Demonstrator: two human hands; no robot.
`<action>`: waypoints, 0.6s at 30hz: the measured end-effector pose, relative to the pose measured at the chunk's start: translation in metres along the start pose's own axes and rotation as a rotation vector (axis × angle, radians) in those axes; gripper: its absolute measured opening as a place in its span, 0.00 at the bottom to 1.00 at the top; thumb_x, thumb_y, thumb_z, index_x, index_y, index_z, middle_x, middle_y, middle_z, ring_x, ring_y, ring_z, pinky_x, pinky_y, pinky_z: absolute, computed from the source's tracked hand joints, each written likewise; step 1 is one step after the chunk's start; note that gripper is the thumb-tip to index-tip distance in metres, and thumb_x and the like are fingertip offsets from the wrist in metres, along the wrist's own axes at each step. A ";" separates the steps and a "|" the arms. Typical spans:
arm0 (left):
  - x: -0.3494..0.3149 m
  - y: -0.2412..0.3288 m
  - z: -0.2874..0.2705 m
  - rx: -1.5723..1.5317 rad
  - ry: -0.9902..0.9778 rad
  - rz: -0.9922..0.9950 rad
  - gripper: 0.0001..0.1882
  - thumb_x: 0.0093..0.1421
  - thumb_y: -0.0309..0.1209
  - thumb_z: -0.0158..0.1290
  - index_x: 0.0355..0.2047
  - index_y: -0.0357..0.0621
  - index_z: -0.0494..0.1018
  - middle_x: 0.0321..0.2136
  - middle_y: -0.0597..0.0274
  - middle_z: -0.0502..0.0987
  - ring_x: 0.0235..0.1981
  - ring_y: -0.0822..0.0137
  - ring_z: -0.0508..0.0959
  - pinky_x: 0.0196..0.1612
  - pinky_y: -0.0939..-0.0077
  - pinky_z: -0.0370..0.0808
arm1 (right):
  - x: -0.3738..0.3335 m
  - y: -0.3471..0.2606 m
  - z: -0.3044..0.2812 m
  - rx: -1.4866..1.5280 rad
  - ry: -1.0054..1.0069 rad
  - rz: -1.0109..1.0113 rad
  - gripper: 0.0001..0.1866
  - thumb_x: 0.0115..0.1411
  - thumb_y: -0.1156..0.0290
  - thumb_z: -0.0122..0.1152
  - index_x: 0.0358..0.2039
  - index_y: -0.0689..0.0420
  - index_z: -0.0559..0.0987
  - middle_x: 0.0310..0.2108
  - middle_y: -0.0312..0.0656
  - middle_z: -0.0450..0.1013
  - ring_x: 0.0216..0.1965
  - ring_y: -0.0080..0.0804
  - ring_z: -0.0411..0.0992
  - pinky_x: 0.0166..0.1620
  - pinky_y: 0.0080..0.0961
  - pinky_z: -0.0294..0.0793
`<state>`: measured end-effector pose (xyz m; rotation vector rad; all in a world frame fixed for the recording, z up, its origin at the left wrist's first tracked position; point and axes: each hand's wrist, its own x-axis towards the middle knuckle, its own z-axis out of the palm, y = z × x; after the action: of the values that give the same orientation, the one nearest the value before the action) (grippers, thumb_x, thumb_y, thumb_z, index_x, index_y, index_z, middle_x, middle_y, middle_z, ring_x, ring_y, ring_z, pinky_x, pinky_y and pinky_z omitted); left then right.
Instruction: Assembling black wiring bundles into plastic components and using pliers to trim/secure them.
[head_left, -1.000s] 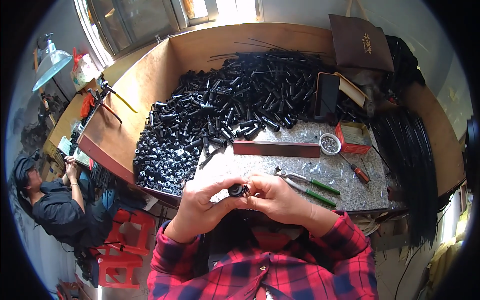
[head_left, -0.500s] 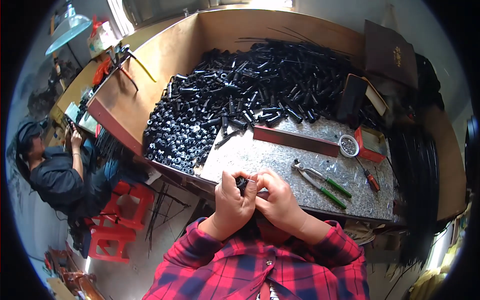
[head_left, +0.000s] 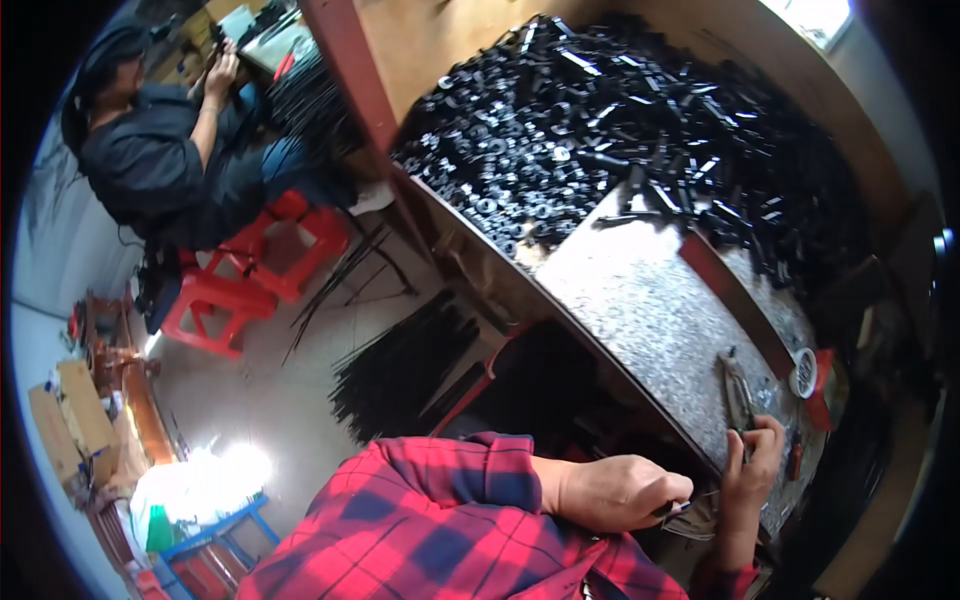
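Observation:
My left hand (head_left: 625, 493) is closed in front of my chest, off the table's near edge. A small dark bit shows at its fingertips, but the curled fingers hide what it is. Over the stone-patterned board (head_left: 640, 300), my right hand (head_left: 756, 462) has its thumb and fingers closed round the handles of metal pliers (head_left: 737, 388), covering most of the green grips. The jaws of the pliers point away from me. To the right of that hand lies a screwdriver (head_left: 796, 456) with a red and black handle.
Black tubes and small rings are heaped (head_left: 600, 130) behind the board. A red-brown strip (head_left: 738, 305), a white cup (head_left: 803, 373) and a red box (head_left: 824, 390) stand on the right. At the left a person (head_left: 150, 150) works beside red stools (head_left: 215, 300); black rods (head_left: 405, 365) lie below the table.
My hands have parted. The right one has gone to the pliers and closed on their handles; the left stays closed near my body. The view has swung left and turned.

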<state>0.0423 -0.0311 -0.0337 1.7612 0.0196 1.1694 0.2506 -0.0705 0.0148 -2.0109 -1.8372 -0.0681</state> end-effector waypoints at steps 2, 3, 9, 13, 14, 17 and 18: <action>-0.006 -0.007 0.001 -0.005 0.083 0.010 0.18 0.55 0.23 0.54 0.41 0.39 0.58 0.24 0.55 0.70 0.21 0.51 0.73 0.23 0.63 0.70 | 0.001 0.007 0.004 -0.107 -0.062 -0.043 0.11 0.53 0.77 0.60 0.28 0.62 0.65 0.41 0.55 0.66 0.43 0.54 0.65 0.47 0.41 0.64; -0.011 -0.009 -0.003 -0.018 0.026 -0.068 0.21 0.57 0.26 0.55 0.44 0.40 0.54 0.30 0.53 0.70 0.25 0.52 0.73 0.27 0.65 0.71 | 0.004 0.005 0.006 -0.100 -0.074 -0.056 0.11 0.53 0.77 0.60 0.28 0.62 0.65 0.41 0.55 0.66 0.43 0.54 0.65 0.47 0.41 0.64; -0.012 -0.028 -0.034 -0.116 0.228 -0.324 0.15 0.59 0.28 0.54 0.34 0.42 0.57 0.43 0.48 0.66 0.45 0.52 0.71 0.49 0.66 0.67 | 0.016 0.009 0.007 -0.216 -0.232 0.030 0.10 0.54 0.74 0.60 0.29 0.63 0.67 0.41 0.52 0.67 0.41 0.52 0.67 0.43 0.40 0.66; -0.010 -0.025 -0.045 -0.068 0.267 -0.306 0.12 0.61 0.27 0.52 0.34 0.41 0.57 0.41 0.48 0.69 0.43 0.52 0.73 0.47 0.65 0.69 | 0.014 0.010 0.002 -0.223 -0.259 0.016 0.08 0.55 0.74 0.58 0.28 0.63 0.69 0.41 0.54 0.68 0.42 0.51 0.68 0.45 0.38 0.66; -0.008 -0.024 -0.048 -0.059 0.274 -0.307 0.12 0.61 0.26 0.51 0.34 0.41 0.57 0.41 0.48 0.70 0.42 0.52 0.74 0.46 0.65 0.70 | 0.014 0.012 0.001 -0.221 -0.250 -0.012 0.08 0.55 0.74 0.59 0.28 0.63 0.69 0.42 0.54 0.68 0.41 0.52 0.68 0.44 0.39 0.67; 0.000 -0.026 -0.065 -0.036 0.315 -0.353 0.10 0.62 0.26 0.49 0.35 0.41 0.57 0.40 0.48 0.73 0.40 0.58 0.76 0.44 0.65 0.71 | 0.006 0.018 -0.005 -0.229 -0.241 -0.011 0.08 0.54 0.74 0.60 0.29 0.63 0.70 0.43 0.54 0.68 0.42 0.52 0.68 0.44 0.40 0.68; 0.001 -0.025 -0.071 0.001 0.311 -0.380 0.09 0.63 0.27 0.48 0.35 0.41 0.57 0.41 0.48 0.73 0.42 0.60 0.76 0.45 0.66 0.71 | 0.002 0.021 -0.007 -0.234 -0.242 0.001 0.08 0.54 0.74 0.60 0.30 0.63 0.70 0.44 0.55 0.68 0.42 0.53 0.69 0.44 0.40 0.69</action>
<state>0.0046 0.0325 -0.0474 1.4778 0.5174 1.1439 0.2724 -0.0715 0.0165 -2.2644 -2.0583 -0.0431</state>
